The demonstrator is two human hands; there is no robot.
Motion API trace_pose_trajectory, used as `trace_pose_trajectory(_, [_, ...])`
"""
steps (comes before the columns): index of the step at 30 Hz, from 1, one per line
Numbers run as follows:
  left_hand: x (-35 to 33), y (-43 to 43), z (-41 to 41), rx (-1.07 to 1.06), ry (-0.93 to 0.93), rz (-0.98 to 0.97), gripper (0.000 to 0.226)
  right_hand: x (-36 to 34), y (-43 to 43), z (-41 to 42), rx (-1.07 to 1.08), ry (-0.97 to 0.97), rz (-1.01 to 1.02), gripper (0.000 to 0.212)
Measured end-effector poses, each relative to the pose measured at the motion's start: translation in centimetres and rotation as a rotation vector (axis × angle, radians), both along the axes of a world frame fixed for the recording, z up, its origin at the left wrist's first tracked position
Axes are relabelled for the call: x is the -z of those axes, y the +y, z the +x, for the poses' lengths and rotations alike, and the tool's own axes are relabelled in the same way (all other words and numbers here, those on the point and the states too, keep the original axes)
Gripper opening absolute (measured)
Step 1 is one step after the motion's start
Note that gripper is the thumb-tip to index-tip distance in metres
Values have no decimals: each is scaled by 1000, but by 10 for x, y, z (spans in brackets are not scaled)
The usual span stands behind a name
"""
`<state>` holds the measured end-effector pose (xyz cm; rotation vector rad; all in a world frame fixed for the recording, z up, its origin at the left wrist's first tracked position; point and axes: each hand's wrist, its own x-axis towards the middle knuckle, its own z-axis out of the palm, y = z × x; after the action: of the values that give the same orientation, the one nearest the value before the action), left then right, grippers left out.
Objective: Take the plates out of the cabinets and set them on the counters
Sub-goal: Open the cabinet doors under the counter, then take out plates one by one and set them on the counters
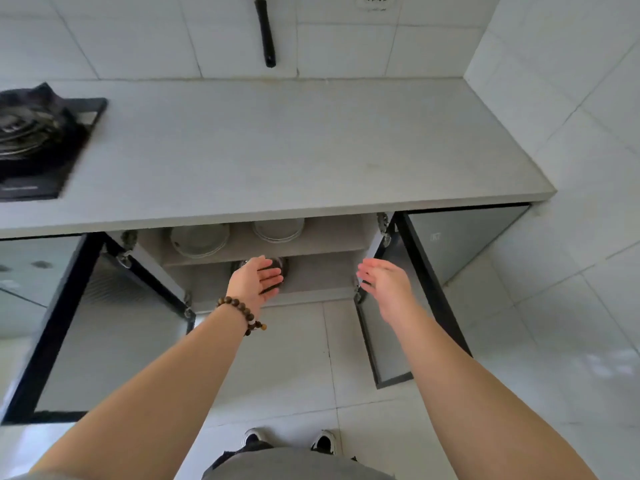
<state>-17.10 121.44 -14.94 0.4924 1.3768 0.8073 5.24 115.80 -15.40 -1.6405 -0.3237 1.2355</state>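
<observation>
Both cabinet doors stand swung wide, so the shelves are reachable from above. The left hand (258, 278), palm up and fingers loose, reaches toward a dark dish (277, 265) on the lower shelf (318, 275), at 12 o'clock from the shoes; it grasps nothing. The right hand (384, 278), at 1 o'clock, is spread and empty, likely ready to take the dish's other side. Two stacks of plates (199, 239) sit on the upper shelf, just under the counter (277, 150), which is bare apart from the stove (34, 140) at 10 o'clock.
</observation>
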Motion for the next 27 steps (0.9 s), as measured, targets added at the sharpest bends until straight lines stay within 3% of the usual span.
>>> trace_pose_trajectory(5, [-1, 0, -43, -170, 13, 9, 30, 6, 39, -42, -181, 20, 21, 18])
trace_pose_trajectory(12, [10, 12, -70, -237, -1, -13, 31, 21, 62, -83, -290, 10, -24, 18])
trace_pose_trajectory(27, [58, 87, -78, -170, -11, -81, 29, 63, 119, -96, -164, 43, -72, 16])
